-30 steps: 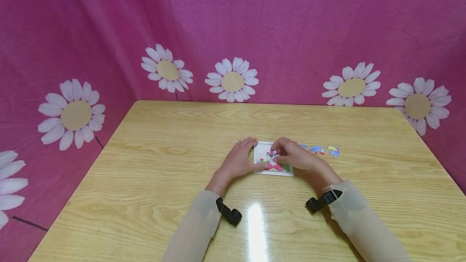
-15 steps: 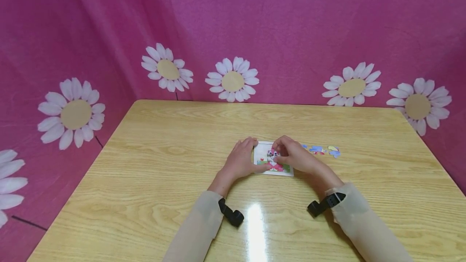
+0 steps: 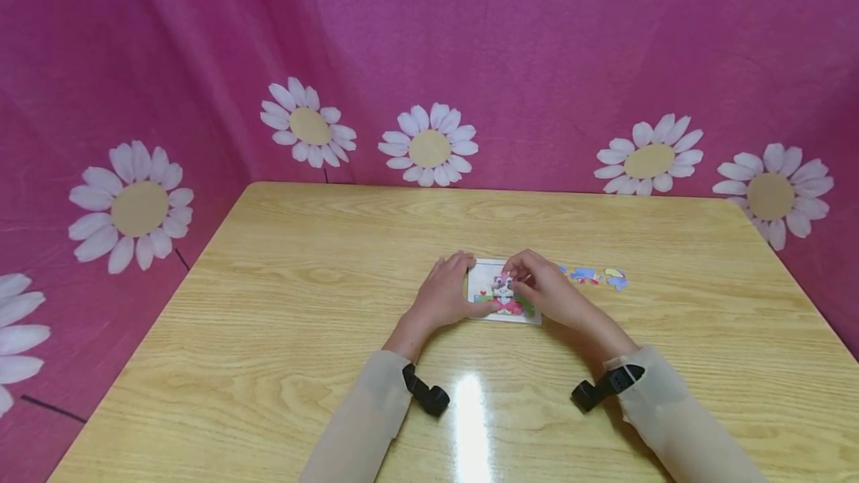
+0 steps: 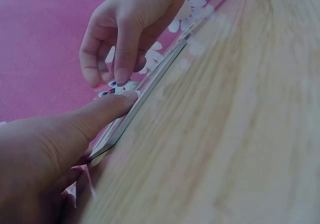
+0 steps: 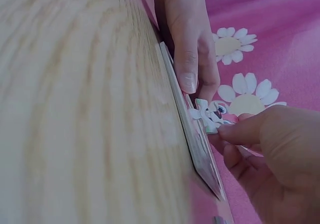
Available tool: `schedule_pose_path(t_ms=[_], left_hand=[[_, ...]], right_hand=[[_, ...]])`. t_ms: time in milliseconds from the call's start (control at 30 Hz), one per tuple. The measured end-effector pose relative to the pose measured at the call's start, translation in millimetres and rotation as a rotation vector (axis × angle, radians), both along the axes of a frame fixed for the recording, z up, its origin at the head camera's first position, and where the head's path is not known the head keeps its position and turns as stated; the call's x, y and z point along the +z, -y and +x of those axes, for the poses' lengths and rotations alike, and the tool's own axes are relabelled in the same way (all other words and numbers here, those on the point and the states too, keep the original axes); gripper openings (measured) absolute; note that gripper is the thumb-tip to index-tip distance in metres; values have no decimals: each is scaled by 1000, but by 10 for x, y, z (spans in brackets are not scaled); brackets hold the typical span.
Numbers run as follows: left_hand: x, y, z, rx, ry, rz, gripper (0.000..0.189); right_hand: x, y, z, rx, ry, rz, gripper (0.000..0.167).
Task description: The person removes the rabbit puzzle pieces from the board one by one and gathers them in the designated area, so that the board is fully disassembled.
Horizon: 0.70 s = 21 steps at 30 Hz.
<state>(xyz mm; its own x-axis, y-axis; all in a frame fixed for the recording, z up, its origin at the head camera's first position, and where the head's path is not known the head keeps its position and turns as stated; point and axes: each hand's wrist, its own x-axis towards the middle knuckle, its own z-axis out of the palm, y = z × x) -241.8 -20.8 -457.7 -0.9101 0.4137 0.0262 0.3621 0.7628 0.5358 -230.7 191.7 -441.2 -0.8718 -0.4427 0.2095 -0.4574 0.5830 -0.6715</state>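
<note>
A small white-bordered jigsaw puzzle board (image 3: 482,274) lies on the table with part of a pink-and-white cartoon animal picture. My left hand (image 3: 439,293) rests on its left side, fingers by the far left corner. The straight thumb lies over the near part, as the left wrist view also shows. Between thumb and fingers my right hand (image 3: 553,293) pinches a jigsaw piece (image 5: 214,113) printed with an eye and a mouth. In the right wrist view that piece is tilted over the board, its lower end close to the surface. The right hand covers the board's right side.
Loose jigsaw pieces (image 3: 586,275) in blue, red and yellow lie on the table just right of the board, some partly behind the right hand. The wooden table (image 3: 322,282) reaches back to a pink curtain (image 3: 523,58) printed with daisies.
The right hand's fingers have shifted slightly over the board, and more of the cartoon face shows. The right wrist has moved a little to the right. My left hand stays nearly still.
</note>
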Motion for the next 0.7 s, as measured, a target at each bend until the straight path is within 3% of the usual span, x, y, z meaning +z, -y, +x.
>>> schedule_pose_path(t_ms=[300, 700], left_hand=[[10, 7, 0, -5, -3, -12, 87], [8, 17, 8, -13, -6, -21, 89]], right_hand=[[-17, -39, 10, -32, -65, -46, 19], [-40, -210, 66, -80, -58, -48, 19]])
